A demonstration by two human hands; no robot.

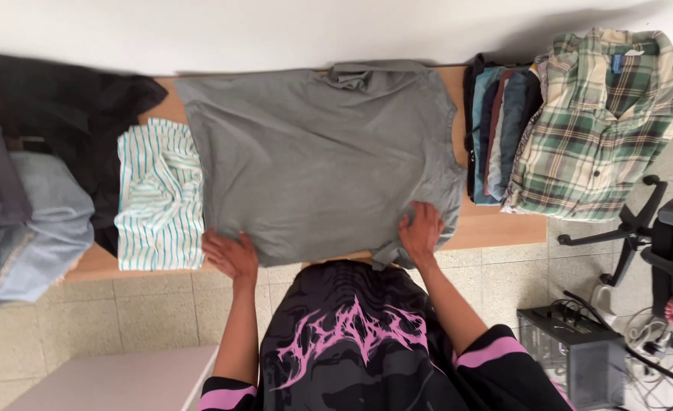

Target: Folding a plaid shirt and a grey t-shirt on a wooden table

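Observation:
A grey t-shirt [321,152] lies spread flat on the wooden table [496,228], its collar toward the far wall. My left hand [232,256] rests on its near left edge, fingers pressed on the cloth. At the near right edge, by the sleeve, my right hand [420,230] presses flat on the fabric. Whether either hand pinches the cloth cannot be told.
A folded white shirt with teal stripes [159,198] lies left of the t-shirt, with dark clothing [70,106] and denim [32,221] beyond it. To the right stand a stack of folded clothes [496,129] and a green plaid shirt [602,122]. An office chair [633,221] and cables are on the tiled floor.

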